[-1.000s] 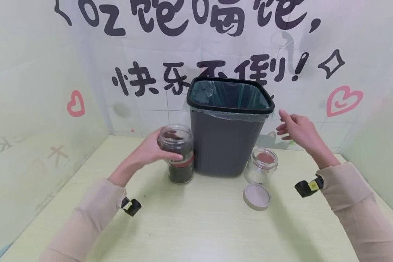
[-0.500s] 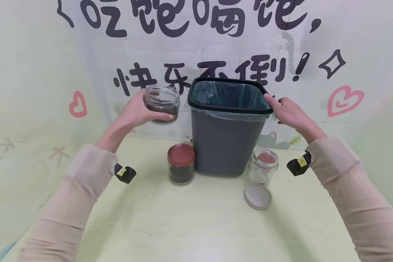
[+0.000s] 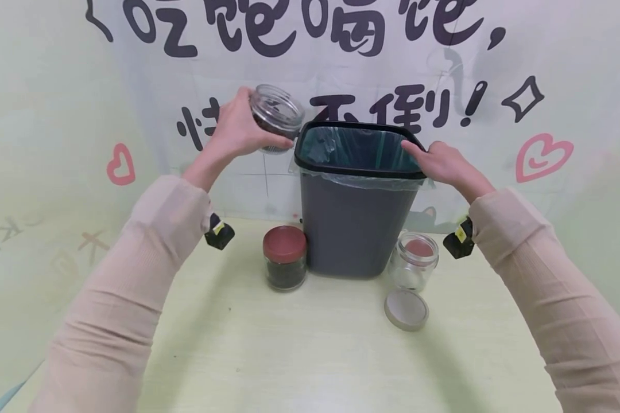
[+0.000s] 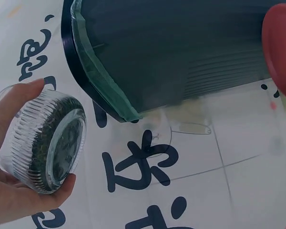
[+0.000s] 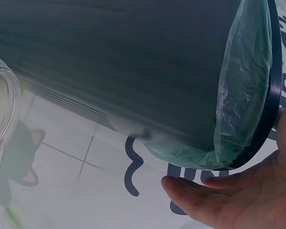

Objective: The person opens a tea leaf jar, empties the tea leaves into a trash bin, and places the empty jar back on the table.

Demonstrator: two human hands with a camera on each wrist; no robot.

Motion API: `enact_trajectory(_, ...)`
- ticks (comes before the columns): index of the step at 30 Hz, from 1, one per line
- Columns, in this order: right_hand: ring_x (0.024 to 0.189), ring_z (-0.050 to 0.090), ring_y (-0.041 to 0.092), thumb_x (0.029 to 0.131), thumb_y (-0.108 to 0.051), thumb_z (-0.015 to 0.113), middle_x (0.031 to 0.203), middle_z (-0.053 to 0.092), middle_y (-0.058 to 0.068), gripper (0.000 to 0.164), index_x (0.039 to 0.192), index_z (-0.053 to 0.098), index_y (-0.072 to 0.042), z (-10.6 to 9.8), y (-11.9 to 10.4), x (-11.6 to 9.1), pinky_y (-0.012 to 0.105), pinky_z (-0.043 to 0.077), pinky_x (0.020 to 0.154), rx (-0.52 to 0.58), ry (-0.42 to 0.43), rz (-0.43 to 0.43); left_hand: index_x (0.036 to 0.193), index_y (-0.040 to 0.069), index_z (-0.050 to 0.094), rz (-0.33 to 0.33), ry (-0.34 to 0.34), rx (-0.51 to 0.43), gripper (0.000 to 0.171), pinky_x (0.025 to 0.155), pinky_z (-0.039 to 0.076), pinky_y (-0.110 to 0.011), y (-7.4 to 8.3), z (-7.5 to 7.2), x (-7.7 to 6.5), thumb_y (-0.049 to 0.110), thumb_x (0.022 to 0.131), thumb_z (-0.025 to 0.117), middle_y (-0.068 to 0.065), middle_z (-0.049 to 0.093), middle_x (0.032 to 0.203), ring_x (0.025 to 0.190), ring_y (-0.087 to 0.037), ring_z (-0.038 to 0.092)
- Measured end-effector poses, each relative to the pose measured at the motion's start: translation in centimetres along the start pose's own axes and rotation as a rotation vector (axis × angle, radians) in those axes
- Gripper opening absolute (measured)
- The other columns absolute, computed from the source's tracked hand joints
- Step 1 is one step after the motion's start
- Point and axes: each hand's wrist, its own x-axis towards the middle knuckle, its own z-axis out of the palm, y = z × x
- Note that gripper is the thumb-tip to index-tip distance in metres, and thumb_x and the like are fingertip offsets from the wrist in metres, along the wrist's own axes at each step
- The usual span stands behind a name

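My left hand (image 3: 236,129) grips a clear ribbed glass jar (image 3: 277,110) around its side, raised just left of the trash can's rim. Lidless, the jar tilts to the right, and the left wrist view shows dark contents through its ribbed wall (image 4: 35,148). The dark grey trash can (image 3: 359,226) has a black rim and a greenish plastic liner (image 3: 320,146). At the can's right rim, my right hand (image 3: 446,163) hooks its thumb over the edge while the fingers (image 5: 195,193) lie along the outside, under the rim.
A glass jar with a red lid (image 3: 285,244) and dark contents stands against the can's left side. To the right stands an open glass jar (image 3: 410,275) with something reddish in it, a pale round lid (image 3: 406,310) in front. A printed cloth wall (image 3: 227,183) closes the back.
The left hand lifted the ribbed jar off the red-lidded jar, raised it and tilted it toward the can. The right hand moved left onto the can's rim.
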Motion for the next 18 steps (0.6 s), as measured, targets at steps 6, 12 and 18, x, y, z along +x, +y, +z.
enact_trajectory(6,0.077,0.047,0.032,0.097,-0.054,0.025,0.071,0.036,0.008,0.057,0.072,0.038,-0.003,-0.1,-0.6,0.8,0.040,0.037,0.075,-0.050,-0.017,-0.007,0.138,0.002,0.027,0.078,0.052,0.037,0.094,0.106,0.037,-0.039,1.2,0.9,1.6,0.023,0.066,0.083,-0.017,0.041,0.140,0.129,-0.029,0.037)
enact_trajectory(12,0.094,0.051,0.041,0.098,-0.051,0.025,0.088,0.050,0.025,0.063,0.078,0.046,0.005,0.1,-1.0,1.6,0.048,0.040,0.086,-0.113,-0.031,-0.008,0.136,0.001,0.028,0.175,0.075,0.121,0.091,0.107,0.035,-0.040,2.0,1.6,2.9,0.015,0.065,0.083,-0.019,0.040,0.137,0.128,-0.033,0.036)
enact_trajectory(18,0.089,0.051,0.038,0.099,-0.048,0.028,0.078,0.045,0.017,0.057,0.068,0.041,-0.002,0.3,-1.6,2.2,0.048,0.041,0.088,-0.166,-0.044,-0.010,0.135,-0.002,0.029,0.256,0.068,0.231,0.088,0.105,0.037,-0.041,2.7,2.3,3.4,0.014,0.067,0.082,-0.022,0.040,0.135,0.123,-0.037,0.037)
